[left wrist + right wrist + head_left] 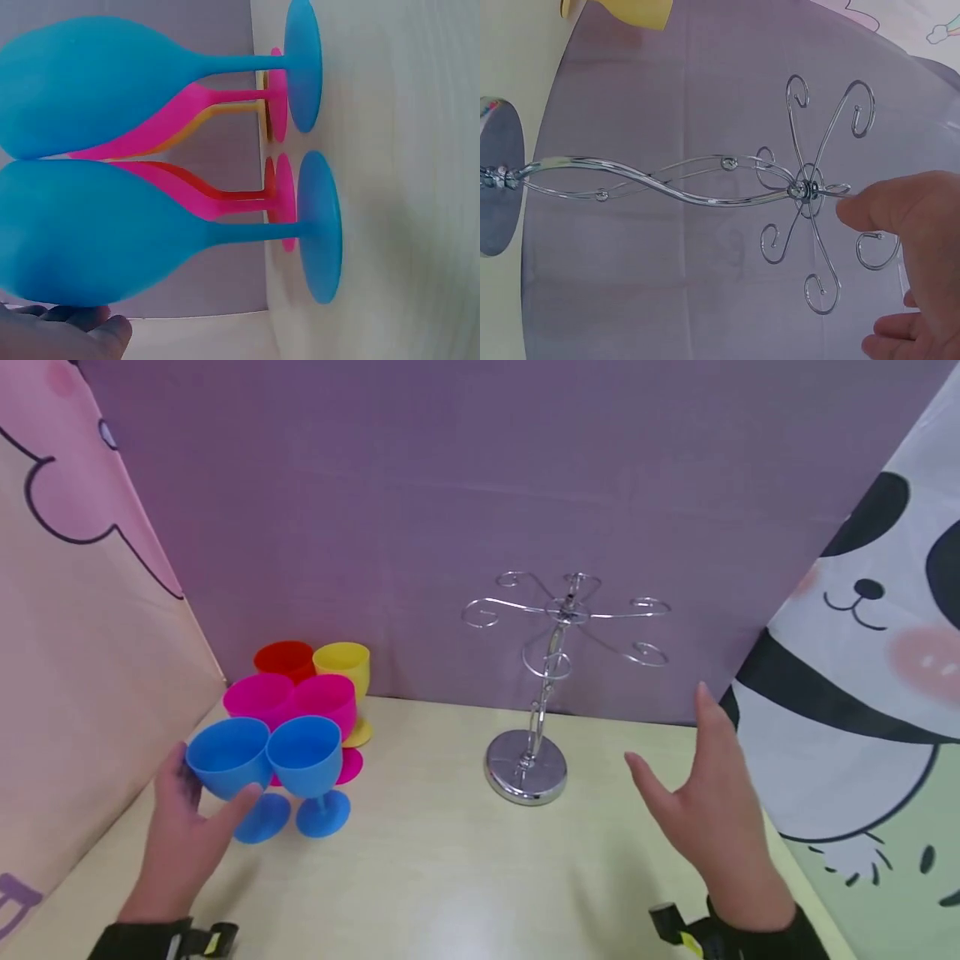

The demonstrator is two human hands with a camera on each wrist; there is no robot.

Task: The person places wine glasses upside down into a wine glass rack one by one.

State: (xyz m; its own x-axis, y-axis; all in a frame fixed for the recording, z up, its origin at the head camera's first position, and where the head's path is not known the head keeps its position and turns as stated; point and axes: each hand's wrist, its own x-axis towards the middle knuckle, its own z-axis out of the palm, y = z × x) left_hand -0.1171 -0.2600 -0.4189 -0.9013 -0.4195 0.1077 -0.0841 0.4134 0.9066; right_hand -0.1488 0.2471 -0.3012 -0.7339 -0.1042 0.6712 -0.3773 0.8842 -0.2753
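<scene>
Two blue goblets stand side by side on the left of the table: a left blue goblet point(228, 758) and a right blue goblet point(306, 760). My left hand point(183, 839) is at the left one, its fingers point(90, 319) against the side of the bowl and its thumb spread in front. Both blue feet rest on the table in the left wrist view. A silver wire stand point(527, 768) with several curled arms rises from a round base at the middle. Right of it, my right hand point(716, 802) hovers with thumb and fingers spread, holding nothing.
Behind the blue goblets stand two pink goblets point(325, 700), then a red goblet point(285, 660) and a yellow goblet point(347, 668). A purple backdrop point(390, 527) closes off the back of the table. Printed cloth panels point(840, 693) line the sides.
</scene>
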